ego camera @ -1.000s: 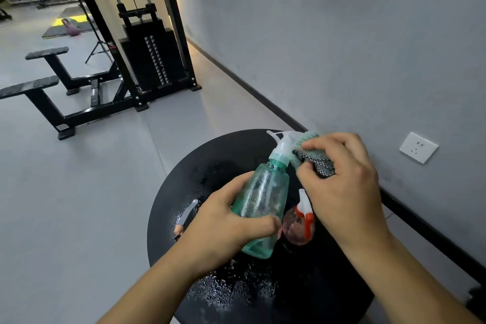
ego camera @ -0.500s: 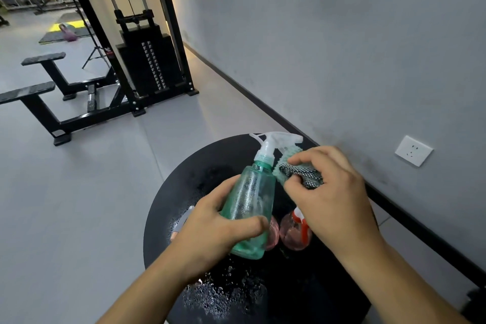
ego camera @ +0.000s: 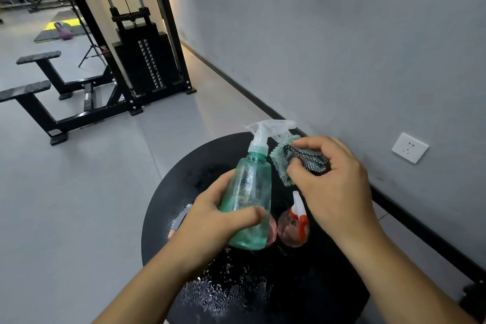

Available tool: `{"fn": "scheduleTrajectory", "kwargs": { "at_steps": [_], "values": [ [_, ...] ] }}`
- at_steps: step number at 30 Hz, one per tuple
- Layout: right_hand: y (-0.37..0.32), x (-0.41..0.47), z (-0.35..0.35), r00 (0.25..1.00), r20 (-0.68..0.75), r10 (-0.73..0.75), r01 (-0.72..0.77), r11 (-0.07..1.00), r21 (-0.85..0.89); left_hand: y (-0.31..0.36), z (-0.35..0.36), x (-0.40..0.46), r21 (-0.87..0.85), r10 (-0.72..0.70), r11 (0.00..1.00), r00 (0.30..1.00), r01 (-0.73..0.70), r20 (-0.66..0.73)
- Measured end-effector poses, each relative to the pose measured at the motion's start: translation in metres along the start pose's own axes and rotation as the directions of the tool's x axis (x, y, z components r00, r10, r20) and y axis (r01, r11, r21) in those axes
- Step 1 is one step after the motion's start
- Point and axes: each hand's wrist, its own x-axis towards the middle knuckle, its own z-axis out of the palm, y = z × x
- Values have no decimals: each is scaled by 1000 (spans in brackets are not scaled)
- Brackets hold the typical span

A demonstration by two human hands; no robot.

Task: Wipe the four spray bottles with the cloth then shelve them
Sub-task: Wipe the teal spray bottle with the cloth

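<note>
My left hand [ego camera: 210,221] grips a wet green spray bottle [ego camera: 249,192] with a white trigger head, held upright above the round black table [ego camera: 184,179]. Just right of the bottle's neck, my right hand [ego camera: 334,184] holds a bunched green and grey cloth [ego camera: 294,158]. A pink bottle with a red and white trigger [ego camera: 294,229] stands on the table under my right hand. Another pink bottle [ego camera: 272,229] shows as a sliver behind the green one. A grey-capped bottle [ego camera: 180,221] lies mostly hidden behind my left hand.
Water drops [ego camera: 226,292] cover the table's near side. A grey wall with a white socket [ego camera: 409,148] runs along the right. A black cable weight machine [ego camera: 142,60] and benches [ego camera: 34,86] stand on the grey floor beyond. No shelf can be made out nearby.
The cloth in my right hand has come slightly away from the trigger head to beside the bottle's neck. The green bottle stays gripped by my left hand.
</note>
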Motion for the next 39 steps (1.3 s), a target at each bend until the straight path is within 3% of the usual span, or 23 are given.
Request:
{"fn": "scheduleTrajectory", "kwargs": {
  "at_steps": [3, 8, 12, 16, 21, 29, 34, 39],
  "values": [
    [-1, -1, 0, 998, 50, 29, -29, 1000, 12, 0, -3, -2, -20, -12, 1000, 1000, 12, -2],
    [-1, 2, -2, 998, 9, 67, -68, 995, 75, -2, -2, -3, -1, -27, 1000, 1000, 27, 1],
    [-1, 1, -3, 992, 85, 94, -100, 992, 72, -3, -4, -3, -16, -58, 998, 998, 58, 0],
    [1, 5, -8, 992, 31, 120, -123, 988, 97, -2, -1, -3, -38, -70, 997, 997, 70, 21],
    [-1, 4, -10, 984, 95, 151, -161, 980, 114, 2, 1, -4, -17, -102, 995, 994, 102, -25],
    [-2, 5, -11, 990, 58, 125, -136, 963, 234, 10, -4, -4, 100, -82, 991, 993, 90, -84],
    [-1, 1, -9, 991, 90, 100, -114, 980, 161, 10, 1, -7, 247, -39, 967, 995, 61, -95],
    [0, 1, -8, 987, 133, 90, -105, 988, 113, 7, -1, -4, 213, -66, 973, 992, 88, -104]
  ]
}}
